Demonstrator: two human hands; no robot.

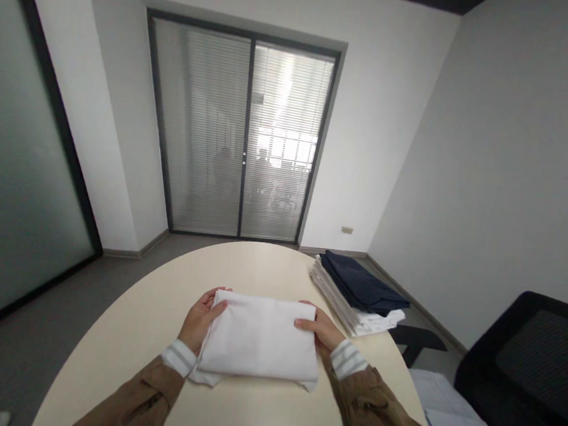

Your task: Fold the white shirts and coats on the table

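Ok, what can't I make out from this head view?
- Head view: fingers of the left hand and right hand, partly hidden by the folded white cloth.
- Head view: the black chair, cut off by the right edge.
- Head view: shapes beyond the blinds, blurred by the slats.

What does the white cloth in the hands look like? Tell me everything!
The white cloth is plain and looks soft, folded into a flat, layered rectangle. Loose bits poke out at its near corners. The left hand grips its left side and the right hand its right, thumbs on top. It's over the table, perhaps touching it.
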